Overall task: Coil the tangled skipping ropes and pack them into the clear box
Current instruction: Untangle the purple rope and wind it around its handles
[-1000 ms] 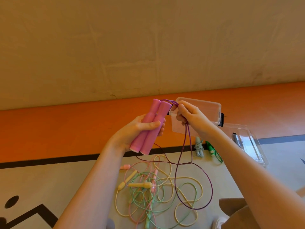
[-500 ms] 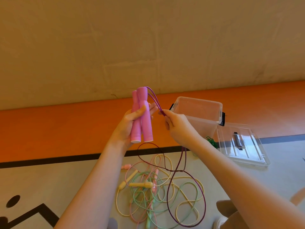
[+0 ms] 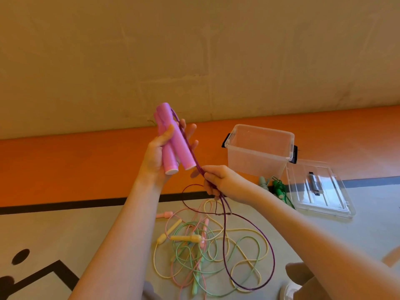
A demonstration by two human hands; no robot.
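Observation:
My left hand [image 3: 159, 155] grips two pink handles [image 3: 173, 140] side by side, held up in front of the wall. A purple cord [image 3: 249, 234] runs from their tops down along them into my right hand [image 3: 218, 180], which grips it just below the handles. The rest of the cord hangs in a long loop to the floor. A tangle of yellow, green and pink ropes [image 3: 203, 250] lies on the floor beneath. The clear box [image 3: 258, 151] stands open to the right, by the orange strip.
The box's clear lid [image 3: 318, 191] lies flat to the right of it. Two coiled ropes, grey-green [image 3: 263, 182] and dark green [image 3: 280, 190], lie on the floor in front of the box. A knee and a shoe [image 3: 290, 289] show at the bottom right.
My left hand has tipped the pink handles upright and then leaned them left. My right hand has slid down the purple cord from the handle tops to below their lower ends.

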